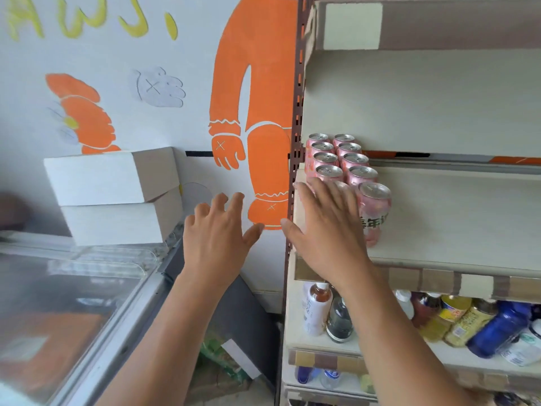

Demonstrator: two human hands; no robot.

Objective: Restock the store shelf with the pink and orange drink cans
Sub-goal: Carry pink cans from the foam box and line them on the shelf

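The right hand (325, 230) is held flat, fingers straight and spread, laid over the left front corner of the middle shelf (453, 218). Nothing is gripped, and a can beneath the fingers is mostly hidden. The left hand (216, 232) is raised just left of the shelf, clear of its edge, fingers spread and loosely bent, nothing held. The pink cans (341, 159) are stood upright in two rows at the left end of the shelf, running front to back, silver tops up. The front can (374, 213) of the right-side row is seen just beside the right hand's fingers, with dark printed characters on its side. A brown slotted upright (296, 112) is noted at the shelf's left edge. Assorted bottles (439, 317) are crowded below the shelf. Left of the shelf an orange painted figure (254, 83) is seen on the wall. Farther left, two stacked white boxes (117, 194) are set on a glass-topped chest (73, 303).
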